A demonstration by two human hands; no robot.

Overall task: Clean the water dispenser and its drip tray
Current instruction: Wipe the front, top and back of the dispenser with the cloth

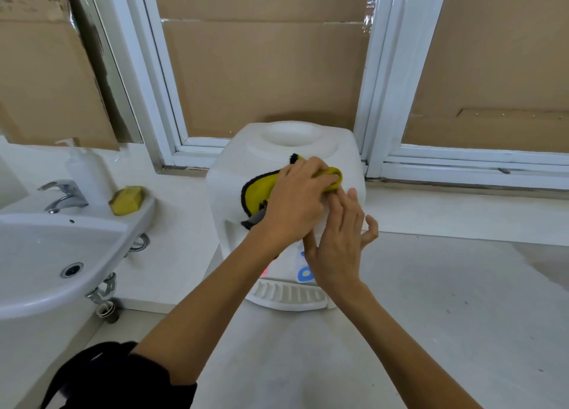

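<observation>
A white tabletop water dispenser (234, 162) stands on the floor below the window, its bottle well open at the top. Its white slotted drip tray (286, 294) juts out at the base. My left hand (295, 202) grips a yellow cloth with black edging (261, 190) and presses it on the dispenser's top front edge. My right hand (338, 239) is just below and right of it, fingers spread, index finger touching the cloth and the dispenser's front. The taps are hidden behind my hands.
A white wash basin (61, 254) with a chrome tap (63, 194) is at the left. A yellow sponge (127, 199) lies on its rim beside a white pump bottle (83, 171). White window frames backed with cardboard (264, 70) rise behind.
</observation>
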